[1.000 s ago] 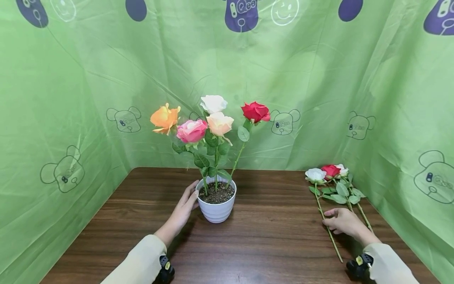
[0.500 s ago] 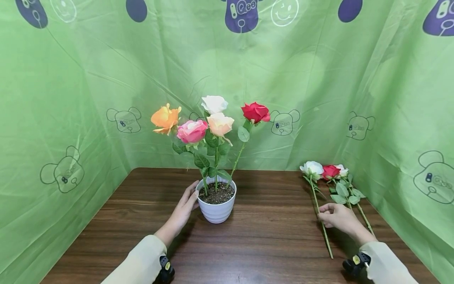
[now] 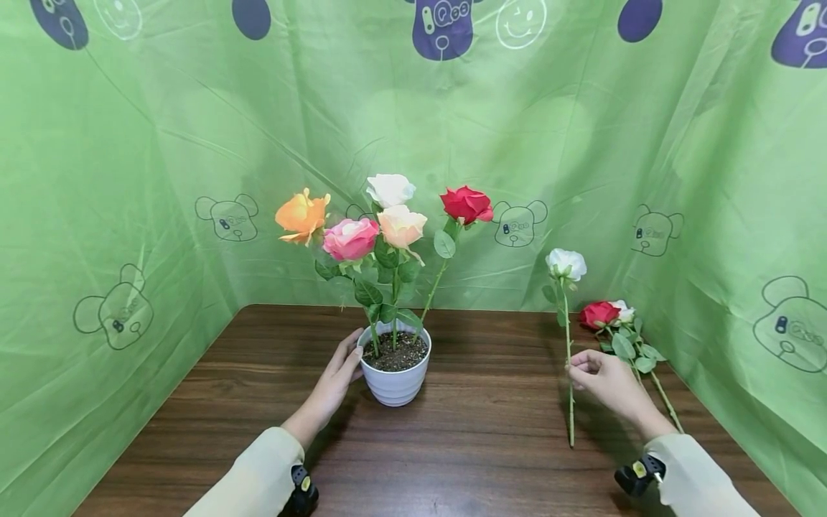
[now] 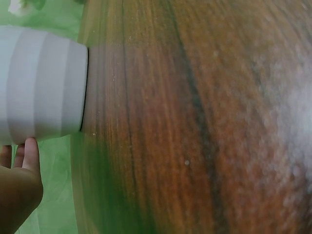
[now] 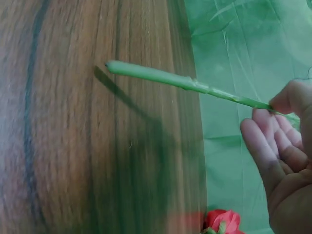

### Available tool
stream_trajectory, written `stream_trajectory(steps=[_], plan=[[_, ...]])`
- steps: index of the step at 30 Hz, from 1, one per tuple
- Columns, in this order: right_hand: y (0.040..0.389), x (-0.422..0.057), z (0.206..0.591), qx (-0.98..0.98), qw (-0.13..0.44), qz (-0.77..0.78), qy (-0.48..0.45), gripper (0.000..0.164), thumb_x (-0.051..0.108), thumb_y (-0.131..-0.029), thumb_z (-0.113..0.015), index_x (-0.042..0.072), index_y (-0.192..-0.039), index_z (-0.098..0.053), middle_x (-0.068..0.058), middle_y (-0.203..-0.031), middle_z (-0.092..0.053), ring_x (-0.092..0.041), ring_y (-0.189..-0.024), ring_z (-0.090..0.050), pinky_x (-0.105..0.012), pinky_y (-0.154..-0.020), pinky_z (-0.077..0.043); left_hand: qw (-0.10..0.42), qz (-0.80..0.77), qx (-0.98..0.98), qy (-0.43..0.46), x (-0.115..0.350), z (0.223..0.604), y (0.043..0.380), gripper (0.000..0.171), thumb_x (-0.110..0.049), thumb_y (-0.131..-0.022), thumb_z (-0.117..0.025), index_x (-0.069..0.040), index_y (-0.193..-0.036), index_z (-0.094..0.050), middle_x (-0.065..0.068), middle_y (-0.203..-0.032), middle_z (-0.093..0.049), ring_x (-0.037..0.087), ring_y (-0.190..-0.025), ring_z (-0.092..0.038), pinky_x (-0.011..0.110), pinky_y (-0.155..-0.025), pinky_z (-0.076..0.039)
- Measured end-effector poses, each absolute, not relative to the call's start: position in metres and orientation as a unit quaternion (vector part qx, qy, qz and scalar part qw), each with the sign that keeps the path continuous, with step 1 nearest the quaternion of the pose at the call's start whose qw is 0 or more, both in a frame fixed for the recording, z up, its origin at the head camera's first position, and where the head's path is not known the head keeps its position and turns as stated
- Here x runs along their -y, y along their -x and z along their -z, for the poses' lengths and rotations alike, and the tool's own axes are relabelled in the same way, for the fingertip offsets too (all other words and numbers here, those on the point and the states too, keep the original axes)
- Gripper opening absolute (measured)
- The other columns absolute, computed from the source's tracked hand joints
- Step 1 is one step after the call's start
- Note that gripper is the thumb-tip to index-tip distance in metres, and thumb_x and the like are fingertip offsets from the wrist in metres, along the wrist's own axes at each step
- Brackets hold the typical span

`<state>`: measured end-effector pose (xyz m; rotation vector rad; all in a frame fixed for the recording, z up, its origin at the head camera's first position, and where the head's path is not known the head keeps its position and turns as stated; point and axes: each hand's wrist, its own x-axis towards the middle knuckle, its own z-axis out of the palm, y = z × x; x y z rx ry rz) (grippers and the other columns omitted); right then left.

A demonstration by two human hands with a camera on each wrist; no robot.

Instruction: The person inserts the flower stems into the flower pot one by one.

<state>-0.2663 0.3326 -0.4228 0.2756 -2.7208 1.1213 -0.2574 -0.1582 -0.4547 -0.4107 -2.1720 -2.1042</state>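
A white ribbed flower pot [image 3: 394, 388] of dark soil stands mid-table. Several roses stand in it: orange [image 3: 301, 215], pink [image 3: 350, 239], peach [image 3: 401, 226], white [image 3: 390, 190] and red [image 3: 466, 205]. On the pot's left side rests my left hand [image 3: 337, 365]; the left wrist view shows its extended fingers [image 4: 31, 152] touching the wall. My right hand [image 3: 610, 384] pinches a white rose [image 3: 566, 265] by its stem [image 5: 161, 77] between thumb and fingertips. That rose is nearly upright, and its bare lower end is off the table in the right wrist view.
Right of my right hand, a red rose [image 3: 599, 314] and another white rose [image 3: 623, 311] lie on the brown wooden table [image 3: 478, 431]. A green printed curtain [image 3: 517, 143] encloses the table at the back and sides.
My right hand has lifted the white rose from beside the lying roses, moved it slightly left and tipped it from lying to nearly upright. The left hand and pot have stayed put.
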Motion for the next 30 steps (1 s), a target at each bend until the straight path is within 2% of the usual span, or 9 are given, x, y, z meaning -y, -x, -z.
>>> stream_trajectory(steps=[4,9,17,26,30], plan=[[0.268,-0.328,0.421,0.912,0.134,-0.373,-0.106,0.018,0.023,-0.096,-0.069,0.006,-0.101,-0.067,0.000,-0.082,-0.071,-0.019,-0.072,-0.069,-0.023,-0.064,-0.052,0.046,0.689,0.710,0.136,0.158,0.455,0.258,0.052,-0.028,-0.110,-0.040,-0.011,-0.158,-0.026,0.023,-0.157,-0.028,0.038,-0.142,-0.032,0.055,-0.111,-0.036],[0.271,-0.318,0.417,0.887,0.173,-0.405,-0.140,0.014,0.017,-0.096,-0.071,0.006,-0.102,-0.065,-0.004,-0.083,-0.073,-0.022,-0.071,-0.071,-0.020,-0.064,-0.054,0.045,0.690,0.710,0.136,0.158,0.455,0.258,0.051,-0.029,-0.110,-0.040,-0.014,-0.157,-0.027,0.022,-0.157,-0.029,0.038,-0.141,-0.032,0.056,-0.111,-0.036],[0.275,-0.299,0.405,0.861,0.171,-0.447,-0.170,0.017,0.019,-0.096,-0.070,0.005,-0.104,-0.064,-0.007,-0.084,-0.073,-0.024,-0.072,-0.072,-0.029,-0.064,-0.060,0.045,0.692,0.707,0.138,0.158,0.455,0.259,0.051,-0.028,-0.110,-0.040,-0.012,-0.157,-0.027,0.023,-0.156,-0.030,0.038,-0.142,-0.030,0.056,-0.111,-0.035],[0.280,-0.264,0.385,0.836,0.193,-0.469,-0.207,0.013,0.018,-0.096,-0.071,0.008,-0.103,-0.065,-0.009,-0.084,-0.073,-0.022,-0.073,-0.071,-0.023,-0.066,-0.057,0.044,0.689,0.711,0.136,0.159,0.456,0.259,0.051,-0.030,-0.110,-0.039,-0.014,-0.157,-0.027,0.022,-0.157,-0.028,0.037,-0.143,-0.030,0.056,-0.112,-0.034],[0.281,-0.245,0.378,0.821,0.191,-0.487,-0.228,0.012,0.014,-0.096,-0.070,0.007,-0.104,-0.065,-0.010,-0.085,-0.073,-0.027,-0.074,-0.071,-0.023,-0.065,-0.058,0.045,0.688,0.712,0.134,0.159,0.456,0.258,0.051,-0.029,-0.110,-0.039,-0.014,-0.157,-0.027,0.022,-0.157,-0.029,0.037,-0.143,-0.031,0.056,-0.112,-0.034]])
